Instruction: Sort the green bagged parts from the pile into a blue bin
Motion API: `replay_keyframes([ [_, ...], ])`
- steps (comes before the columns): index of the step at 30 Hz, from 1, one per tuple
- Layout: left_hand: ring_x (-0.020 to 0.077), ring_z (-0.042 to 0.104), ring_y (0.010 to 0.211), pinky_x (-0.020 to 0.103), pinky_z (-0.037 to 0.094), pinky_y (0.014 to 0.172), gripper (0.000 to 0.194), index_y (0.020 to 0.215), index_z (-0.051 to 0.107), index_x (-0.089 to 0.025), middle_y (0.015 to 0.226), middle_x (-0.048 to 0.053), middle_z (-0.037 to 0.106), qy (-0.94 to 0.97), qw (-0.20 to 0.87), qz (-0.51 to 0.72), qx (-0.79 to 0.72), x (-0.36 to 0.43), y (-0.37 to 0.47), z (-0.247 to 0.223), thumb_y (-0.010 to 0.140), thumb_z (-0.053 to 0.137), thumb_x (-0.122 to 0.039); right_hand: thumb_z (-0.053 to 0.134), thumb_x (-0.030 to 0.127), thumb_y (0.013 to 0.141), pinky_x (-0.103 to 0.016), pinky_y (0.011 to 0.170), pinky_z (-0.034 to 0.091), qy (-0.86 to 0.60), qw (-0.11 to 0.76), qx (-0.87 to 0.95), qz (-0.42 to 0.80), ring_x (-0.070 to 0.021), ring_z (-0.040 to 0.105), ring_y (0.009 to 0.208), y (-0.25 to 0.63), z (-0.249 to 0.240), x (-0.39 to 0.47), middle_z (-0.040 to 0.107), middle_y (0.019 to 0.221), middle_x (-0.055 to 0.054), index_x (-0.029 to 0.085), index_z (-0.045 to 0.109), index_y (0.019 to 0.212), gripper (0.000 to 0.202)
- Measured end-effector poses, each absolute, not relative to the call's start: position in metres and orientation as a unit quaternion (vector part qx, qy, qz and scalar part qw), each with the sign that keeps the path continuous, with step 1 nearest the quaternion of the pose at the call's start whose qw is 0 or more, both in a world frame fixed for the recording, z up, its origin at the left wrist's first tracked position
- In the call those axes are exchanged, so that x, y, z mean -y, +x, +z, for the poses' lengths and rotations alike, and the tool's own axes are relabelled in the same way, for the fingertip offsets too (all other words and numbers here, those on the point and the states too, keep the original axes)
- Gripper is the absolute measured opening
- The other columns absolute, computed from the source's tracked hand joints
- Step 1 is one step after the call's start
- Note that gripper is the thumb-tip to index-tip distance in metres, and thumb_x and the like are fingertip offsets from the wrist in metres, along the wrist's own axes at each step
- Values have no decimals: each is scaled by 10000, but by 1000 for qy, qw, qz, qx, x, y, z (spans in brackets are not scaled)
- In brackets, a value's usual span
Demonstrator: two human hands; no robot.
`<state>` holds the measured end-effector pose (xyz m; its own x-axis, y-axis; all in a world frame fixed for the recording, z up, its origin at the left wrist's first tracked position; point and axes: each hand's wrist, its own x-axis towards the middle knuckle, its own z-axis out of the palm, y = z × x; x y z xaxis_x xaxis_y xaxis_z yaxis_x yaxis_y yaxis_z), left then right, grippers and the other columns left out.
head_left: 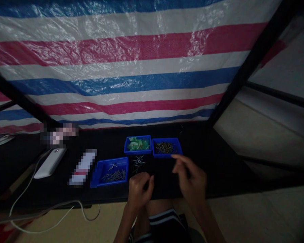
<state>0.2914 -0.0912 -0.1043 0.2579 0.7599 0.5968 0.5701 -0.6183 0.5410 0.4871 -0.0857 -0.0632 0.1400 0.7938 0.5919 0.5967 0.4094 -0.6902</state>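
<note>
My left hand (140,189) is closed at the table's front edge, fingers curled under; whatever they hold is hidden. Just beyond it lies a loose pile of thin silvery nail-like pieces (139,161). To its left, a blue tray (101,168) contains more of these slim metal pieces (116,175). My right hand (193,180) hovers over the table, index finger stretched left and the others loosely bent, with nothing visible between them. Its fingertip is near the front rim of another blue tray (167,156), which holds brownish nail-like pieces (164,147).
A third blue tray (137,153) holds green plastic packets (138,144). On the left are a white power-bank-like box (50,163), a blurred-out flat item (83,167) and white cables (27,187). A striped tarp (131,81) hangs behind the black table (212,162), between dark frame posts (250,64).
</note>
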Motion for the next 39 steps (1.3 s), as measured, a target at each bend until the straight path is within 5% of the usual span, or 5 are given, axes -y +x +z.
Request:
replay_keyframes([
  [14,144,527,537,299,375,575,385,627,427,-239,558,-12,510,799,110,405,-431,95,293,-99,1003,498,-196,572,199,1004,-252,633,445,-551,287,757,201,-181,721,771,420,-119,45,781,975,-36,249,681,1218,245],
  [27,161,701,651,261,456,615,297,788,583,-227,712,8,696,775,166,327,-515,85,294,-102,1057,465,-267,509,58,892,-257,657,433,-530,355,720,272,-174,666,725,431,-116,57,693,849,-5,236,592,1059,257],
  [31,161,736,701,251,512,647,75,1041,579,-234,822,-8,732,748,214,357,-517,87,293,-104,1036,506,-252,532,73,888,-256,681,489,-519,428,686,276,-170,677,742,438,-120,71,706,863,-21,222,604,1042,227],
  [34,161,759,768,251,559,703,289,1324,510,-236,908,-3,751,737,238,378,-508,86,293,-105,1035,511,-239,584,131,920,-245,620,489,-529,465,665,249,-140,629,639,447,-120,83,678,795,2,228,626,979,121],
  [39,161,749,815,239,557,730,153,1052,641,-231,930,28,739,784,197,363,-463,82,293,-109,1022,499,-184,594,133,936,-242,595,476,-483,494,679,247,-117,568,623,455,-105,88,616,787,17,240,634,931,115],
])
